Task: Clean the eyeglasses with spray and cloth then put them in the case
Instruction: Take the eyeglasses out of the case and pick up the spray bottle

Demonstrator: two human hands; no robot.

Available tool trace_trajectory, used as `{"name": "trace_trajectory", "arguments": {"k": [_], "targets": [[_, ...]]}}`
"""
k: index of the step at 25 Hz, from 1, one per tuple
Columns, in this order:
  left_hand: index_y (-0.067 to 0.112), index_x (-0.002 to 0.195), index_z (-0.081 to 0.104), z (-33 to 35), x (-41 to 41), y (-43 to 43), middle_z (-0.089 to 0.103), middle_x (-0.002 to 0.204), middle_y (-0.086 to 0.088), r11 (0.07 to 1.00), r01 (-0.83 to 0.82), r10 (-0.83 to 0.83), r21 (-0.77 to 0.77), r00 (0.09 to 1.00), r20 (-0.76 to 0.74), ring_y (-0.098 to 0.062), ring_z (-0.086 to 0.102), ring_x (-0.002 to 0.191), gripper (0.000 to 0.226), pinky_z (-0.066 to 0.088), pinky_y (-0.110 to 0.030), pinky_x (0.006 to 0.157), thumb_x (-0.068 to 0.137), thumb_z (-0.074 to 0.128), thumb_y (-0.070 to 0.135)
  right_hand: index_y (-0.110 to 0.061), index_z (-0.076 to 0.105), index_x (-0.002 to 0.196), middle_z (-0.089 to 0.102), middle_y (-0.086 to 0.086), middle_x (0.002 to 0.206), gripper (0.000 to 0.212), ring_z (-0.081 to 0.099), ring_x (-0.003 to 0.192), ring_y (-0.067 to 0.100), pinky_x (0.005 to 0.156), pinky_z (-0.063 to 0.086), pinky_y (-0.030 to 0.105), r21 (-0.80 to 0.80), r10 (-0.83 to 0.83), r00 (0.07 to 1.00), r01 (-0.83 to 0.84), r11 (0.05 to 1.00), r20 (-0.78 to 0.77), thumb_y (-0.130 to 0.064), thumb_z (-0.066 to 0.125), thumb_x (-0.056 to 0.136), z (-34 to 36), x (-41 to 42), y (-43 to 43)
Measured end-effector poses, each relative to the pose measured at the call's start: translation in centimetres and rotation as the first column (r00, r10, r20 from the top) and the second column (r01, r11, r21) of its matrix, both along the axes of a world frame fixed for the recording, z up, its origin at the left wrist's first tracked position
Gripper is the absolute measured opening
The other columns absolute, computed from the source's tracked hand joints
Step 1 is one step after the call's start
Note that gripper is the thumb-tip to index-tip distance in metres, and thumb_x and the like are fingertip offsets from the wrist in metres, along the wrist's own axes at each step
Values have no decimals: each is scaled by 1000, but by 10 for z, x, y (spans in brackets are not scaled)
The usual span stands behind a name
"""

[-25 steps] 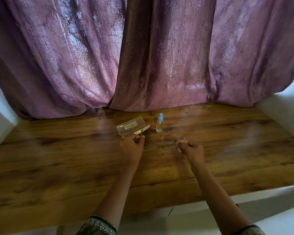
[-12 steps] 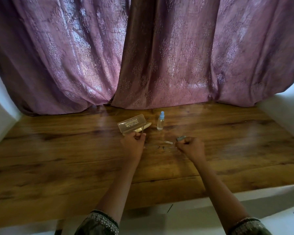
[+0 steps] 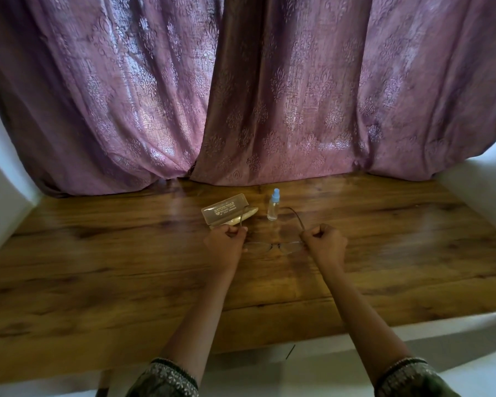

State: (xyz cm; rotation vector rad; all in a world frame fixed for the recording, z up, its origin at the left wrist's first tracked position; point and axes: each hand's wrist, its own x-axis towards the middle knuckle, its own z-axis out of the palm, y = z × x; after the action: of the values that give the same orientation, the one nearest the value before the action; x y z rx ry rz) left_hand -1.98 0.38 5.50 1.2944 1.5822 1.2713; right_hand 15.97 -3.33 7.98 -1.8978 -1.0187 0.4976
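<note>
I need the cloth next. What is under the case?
A pale cream piece pokes out from under the case at its right end, possibly the cloth. The case covers the rest, so I cannot tell what it is.

Heavy mauve curtains with a shiny damask pattern (image 3: 241, 96) hang in deep folds across the back, their hems resting on a glossy brown wood-grain counter (image 3: 98, 267). A plain white left wall (image 3: 0, 196) and a white right wall (image 3: 481, 184) flank the counter, and a white surface (image 3: 455, 339) shows below its front edge.
</note>
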Motion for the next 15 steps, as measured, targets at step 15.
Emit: {"name": "trace_trajectory", "arguments": {"k": [15], "targets": [[10,94,63,-21,-29,-13,53,97,-4,828,409,-88,384,771,-631,-9,50,81,47,44,-26,61,93,28,41,-11,61,56,65,11,60,26,59,54,20,62,52,35,-92,46,974,-67,994,-221,-14,65,81,16,5,12]]}}
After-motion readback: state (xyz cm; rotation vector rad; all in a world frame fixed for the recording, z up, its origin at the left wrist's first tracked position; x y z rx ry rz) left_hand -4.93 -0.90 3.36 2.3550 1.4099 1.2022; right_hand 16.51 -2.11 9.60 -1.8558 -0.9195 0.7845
